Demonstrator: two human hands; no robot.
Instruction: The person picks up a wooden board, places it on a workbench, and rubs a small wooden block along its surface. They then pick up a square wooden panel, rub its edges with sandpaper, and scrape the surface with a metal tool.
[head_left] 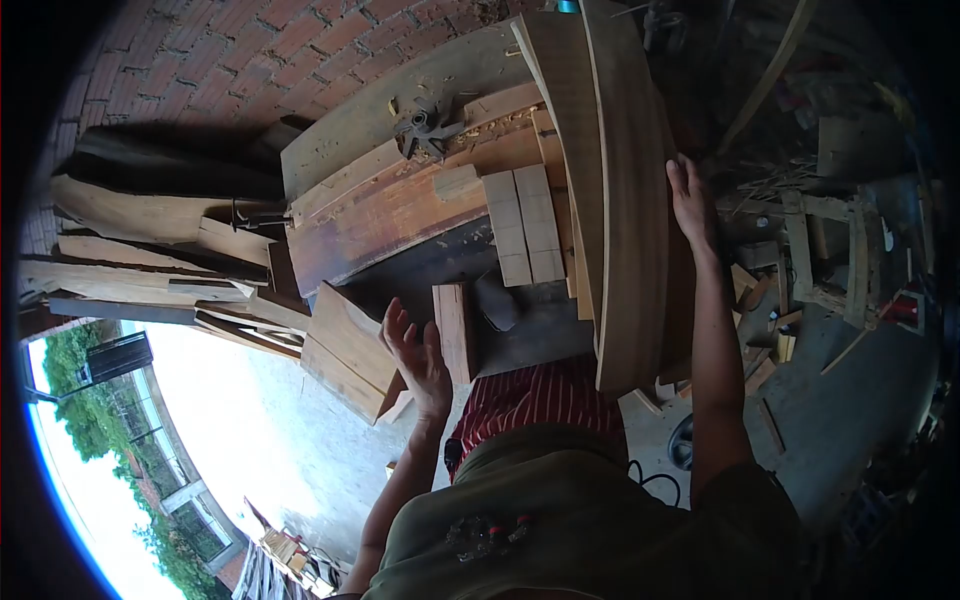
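My right hand [690,205] rests along the right edge of a wide wooden board [637,200], fingers stretched out. Another board [570,120] lies against its left side. My left hand [415,360] is held up with fingers apart and nothing in it. Just right of that hand is a short wooden block [452,330]. Two pale, narrow wooden pieces [522,225] lie side by side on the workbench [400,260]. Behind my left hand, a broad wooden piece [345,345] leans by the bench's left end.
A dark metal part with several arms [425,130] sits among wood shavings at the back. Stacked planks [150,265] fill the left side, below a brick wall [230,60]. Wood scraps [765,370] and a wooden frame [830,250] lie on the right.
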